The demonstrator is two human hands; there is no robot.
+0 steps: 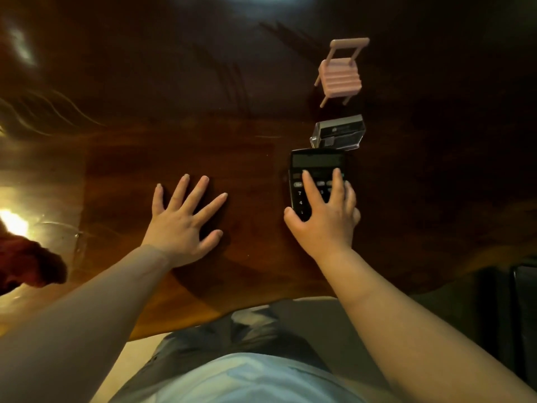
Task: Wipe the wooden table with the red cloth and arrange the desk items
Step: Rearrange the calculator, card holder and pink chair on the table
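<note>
A black calculator (312,164) lies flat on the dark wooden table (247,135), right of centre. My right hand (325,216) rests on its lower half, thumb on the left edge and fingers across the keys and right side. My left hand (183,219) lies flat on the bare wood to the left, fingers spread, holding nothing. Just behind the calculator stands a clear card holder (338,132) with dark cards. Farther back is a small pink toy chair (340,74). The red cloth (26,266) sits crumpled at the table's left edge.
The table's near edge curves just in front of my body. A dark chair or box (523,309) stands off the table at the lower right. Bright light glares on the wood at the far left.
</note>
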